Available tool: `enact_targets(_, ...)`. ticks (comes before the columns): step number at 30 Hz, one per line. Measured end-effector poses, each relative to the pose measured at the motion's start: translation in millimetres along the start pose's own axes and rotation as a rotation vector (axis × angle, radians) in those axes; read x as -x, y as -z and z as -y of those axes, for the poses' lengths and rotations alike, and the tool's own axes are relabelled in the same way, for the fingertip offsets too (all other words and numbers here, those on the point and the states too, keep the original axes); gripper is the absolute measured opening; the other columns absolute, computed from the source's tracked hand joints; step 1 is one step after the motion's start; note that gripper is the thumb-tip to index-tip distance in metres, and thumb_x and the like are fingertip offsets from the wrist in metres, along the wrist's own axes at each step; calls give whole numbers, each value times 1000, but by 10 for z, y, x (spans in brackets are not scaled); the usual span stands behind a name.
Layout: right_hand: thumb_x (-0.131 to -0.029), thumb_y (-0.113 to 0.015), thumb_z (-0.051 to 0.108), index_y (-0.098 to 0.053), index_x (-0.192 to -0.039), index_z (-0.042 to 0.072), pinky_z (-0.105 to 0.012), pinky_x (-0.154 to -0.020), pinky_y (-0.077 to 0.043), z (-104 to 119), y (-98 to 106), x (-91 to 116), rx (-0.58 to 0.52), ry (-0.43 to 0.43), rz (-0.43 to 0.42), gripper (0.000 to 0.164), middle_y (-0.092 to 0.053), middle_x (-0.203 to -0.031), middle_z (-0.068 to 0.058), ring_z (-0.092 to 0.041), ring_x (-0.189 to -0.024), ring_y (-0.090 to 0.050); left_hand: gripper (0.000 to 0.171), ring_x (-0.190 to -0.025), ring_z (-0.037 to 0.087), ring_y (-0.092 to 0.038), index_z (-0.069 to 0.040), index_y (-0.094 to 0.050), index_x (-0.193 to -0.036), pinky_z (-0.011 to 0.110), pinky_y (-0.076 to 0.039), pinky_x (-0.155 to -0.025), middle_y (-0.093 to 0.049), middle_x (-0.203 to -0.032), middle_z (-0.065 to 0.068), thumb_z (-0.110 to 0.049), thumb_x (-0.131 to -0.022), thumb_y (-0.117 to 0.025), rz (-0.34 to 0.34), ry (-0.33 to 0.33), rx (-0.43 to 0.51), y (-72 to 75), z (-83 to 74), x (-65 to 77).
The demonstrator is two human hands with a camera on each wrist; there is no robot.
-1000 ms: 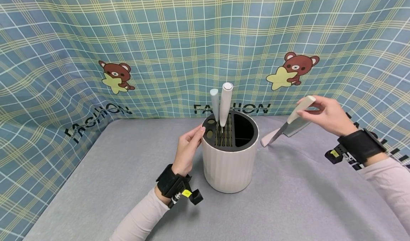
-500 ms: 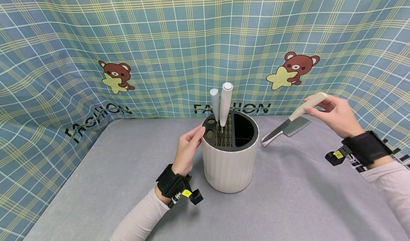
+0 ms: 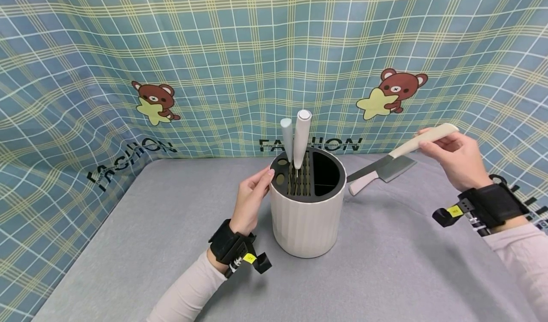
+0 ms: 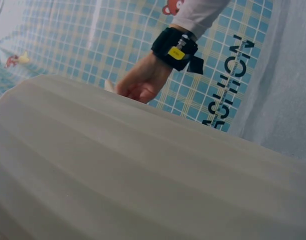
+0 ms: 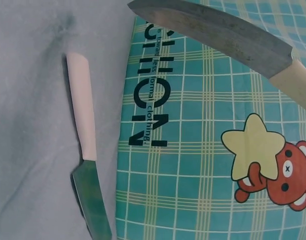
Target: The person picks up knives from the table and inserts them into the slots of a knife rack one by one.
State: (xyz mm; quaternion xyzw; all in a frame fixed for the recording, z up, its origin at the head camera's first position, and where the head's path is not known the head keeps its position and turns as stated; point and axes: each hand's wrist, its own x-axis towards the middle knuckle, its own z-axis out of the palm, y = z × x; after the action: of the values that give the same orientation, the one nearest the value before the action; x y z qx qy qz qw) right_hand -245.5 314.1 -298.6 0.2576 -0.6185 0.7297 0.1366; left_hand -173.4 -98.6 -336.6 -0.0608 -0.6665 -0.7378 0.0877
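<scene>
A ribbed white knife holder [image 3: 306,229] stands upright with a black slotted top. Against its left rim rests my left hand [image 3: 251,196], thumb and fingers fairly straight. Two handles rise from the slots, a pale blue one [image 3: 287,139] and a white knife handle [image 3: 302,139]. My right hand [image 3: 458,158] pinches the cream handle of a knife [image 3: 425,140] between thumb and fingers. The knife's dark blade [image 5: 218,32] slants down left, its tip overlapping the holder's right rim in the head view. Below it lies a cleaver [image 3: 364,183] with a pinkish handle.
A grey cloth [image 3: 171,227] covers the table. Behind and at both sides hangs a blue-green checked curtain [image 3: 239,65] printed with bears and lettering. The holder's right side has a large dark compartment [image 3: 327,172].
My right hand has moved right with the knife, whose blade has swung from steep towards level and now sits above the cleaver. My left hand and the holder keep their places.
</scene>
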Motion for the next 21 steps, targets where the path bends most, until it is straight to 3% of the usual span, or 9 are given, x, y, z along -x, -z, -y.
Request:
enact_targets(9,-90,-44,-25,-58,-118,-18,-32,-93,-55,-58,-25,27,-335,58,-30,33,-69,-108,-19,-23,-100,-69,49,-135,24,-45,2,-50,-139,39,-40,-114,-48,-145,14,-26,-99,-56,2,-4,-3,-2,-1,-5)
enact_targets(21,-90,-42,-24,-58,-115,-21,-35,-92,-56,-90,-33,11,-522,96,-98,30,-67,-106,-24,-29,-101,-67,49,-135,24,-45,2,-50,-139,38,-41,-113,-47,-146,13,-26,-99,-56,-2,-3,-7,0,8,-5)
